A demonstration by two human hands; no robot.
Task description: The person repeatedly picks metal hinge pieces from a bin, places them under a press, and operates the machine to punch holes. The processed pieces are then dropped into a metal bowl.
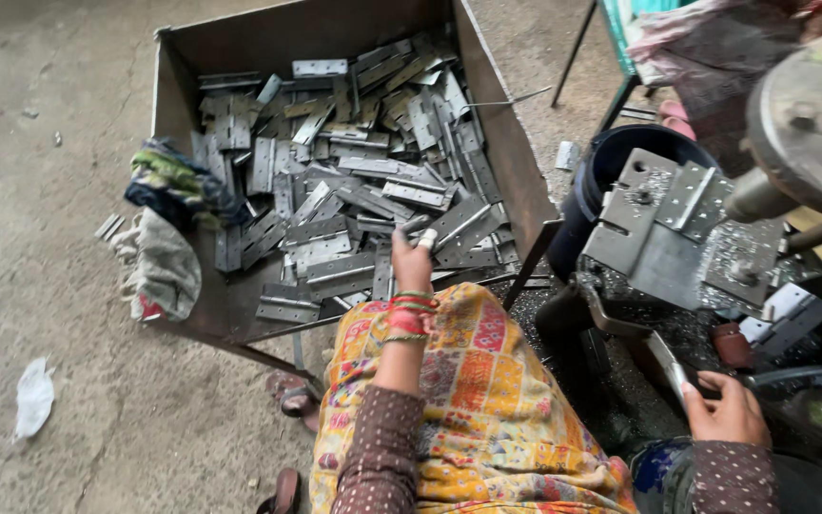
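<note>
My left hand (413, 265), with red and green bangles at the wrist, reaches into a large rusty metal bin (497, 133). Its fingers rest on the near edge of a pile of several grey metal hinges (354, 181). Whether they grip one is hidden by the back of the hand. My right hand (730, 414) is closed around the end of a flat metal lever (663, 362) that runs up to a press machine (677, 228). An open hinge (694, 195) lies on the machine's plate.
Crumpled cloths (168, 228) hang over the bin's left wall. A dark bucket (611, 162) stands between bin and machine, metal shavings around it. A large wheel (811, 114) is at top right. My patterned lap (478, 400), sandals (287, 390) and concrete floor (40, 190) fill the foreground.
</note>
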